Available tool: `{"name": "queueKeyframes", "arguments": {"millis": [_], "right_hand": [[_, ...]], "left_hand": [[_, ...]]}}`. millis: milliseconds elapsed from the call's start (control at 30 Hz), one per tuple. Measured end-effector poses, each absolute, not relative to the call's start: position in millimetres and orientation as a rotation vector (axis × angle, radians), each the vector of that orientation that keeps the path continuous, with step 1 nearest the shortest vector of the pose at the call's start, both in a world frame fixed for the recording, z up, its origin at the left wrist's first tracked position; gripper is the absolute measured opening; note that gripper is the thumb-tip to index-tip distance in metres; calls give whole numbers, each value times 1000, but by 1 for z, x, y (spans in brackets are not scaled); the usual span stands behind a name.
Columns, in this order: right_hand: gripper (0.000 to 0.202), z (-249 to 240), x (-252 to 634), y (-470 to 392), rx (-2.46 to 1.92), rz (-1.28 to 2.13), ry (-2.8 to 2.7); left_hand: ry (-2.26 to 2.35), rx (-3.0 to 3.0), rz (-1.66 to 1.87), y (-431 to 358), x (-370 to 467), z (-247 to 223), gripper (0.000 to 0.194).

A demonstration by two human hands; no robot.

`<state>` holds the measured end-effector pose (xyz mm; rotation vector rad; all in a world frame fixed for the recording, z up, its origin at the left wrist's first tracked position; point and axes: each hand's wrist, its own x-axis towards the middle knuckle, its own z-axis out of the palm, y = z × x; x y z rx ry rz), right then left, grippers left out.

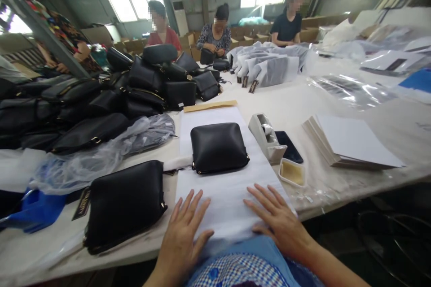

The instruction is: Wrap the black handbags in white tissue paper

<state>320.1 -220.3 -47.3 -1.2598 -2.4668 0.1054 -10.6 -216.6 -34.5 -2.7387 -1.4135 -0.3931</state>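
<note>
Both my hands lie on the near part of a stack of white paper sheets (222, 202). My left hand (186, 228) rests on the left side with its fingers spread, holding nothing. On the right side, my right hand (278, 215) is likewise flat, fingers apart and bare. A small black handbag (218, 147) with gold-coloured fittings lies on the paper just beyond my fingertips, touched by neither hand. To the left, a second black handbag (126, 206) lies near the table edge with a dark tag (81, 205) beside it.
Black bags (148, 76) are heaped at the left. A tape dispenser (267, 139), a dark phone (288, 145), a small dish (292, 172) and a stack of white boards (353, 139) stand right. Wrapped bags (269, 67) lie farther back. Several people are across the table.
</note>
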Motion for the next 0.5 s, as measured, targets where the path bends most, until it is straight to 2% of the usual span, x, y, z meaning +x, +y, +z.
{"name": "queueKeyframes", "arguments": {"millis": [167,333,400,500], "right_hand": [[66,-90,313,-213,-1087,-161,-2483],[59,-72,330,-217,-1070,-55,-2521],[52,-57,345,-217,-1193,-78,-2426],[44,-46,370,-212,-1603,-270,-2074]], "left_hand": [[-1222,-2564,-404,-208,1,-71,66],[-1169,-2515,-419,-207,-4,-86,63],[-1192,-2534,-415,-207,-7,-87,64],[-1195,-2607,-416,-205,-14,-86,66]]}}
